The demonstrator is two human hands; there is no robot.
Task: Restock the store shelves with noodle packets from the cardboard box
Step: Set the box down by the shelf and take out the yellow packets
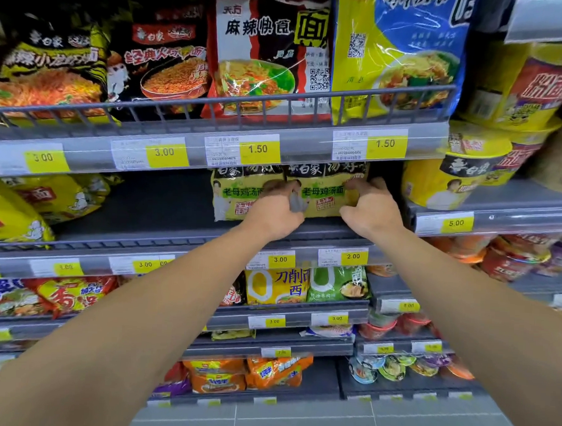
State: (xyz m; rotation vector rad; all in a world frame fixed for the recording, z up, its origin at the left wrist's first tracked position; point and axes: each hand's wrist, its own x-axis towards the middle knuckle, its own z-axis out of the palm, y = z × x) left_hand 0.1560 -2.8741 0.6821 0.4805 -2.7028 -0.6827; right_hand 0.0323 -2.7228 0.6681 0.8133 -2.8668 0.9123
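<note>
On the second shelf down, toward its right end, two yellow-green noodle packets stand side by side, upright, tops tucked just under the price rail of the shelf above. Both hands are on the right-hand one. Left hand: fingers curled onto the packet's left edge, right at the seam with the neighbouring packet; something grey sits on a fingertip, can't tell what. Right hand: fingers hooked over the right edge near the top, thumb low at the bottom corner. So it's pinched from both sides, neither hand spread flat.

Cardboard box isn't in view.

Handling, my read: light, soft film bag, brittle noodle block inside. Glossy wrap, so probably a bit slippery. Grip the side edges or seams like now; squeezing the face risks cracking the block. Film buckles if shoved, so push from the bottom corners to seat it.

Rest of that shelf to the left is bare up to the yellow packets at the left end. Bowl noodles stand just beside, on the next bay right.

Looks like mid-placement: squaring the packet against its neighbour.
</note>
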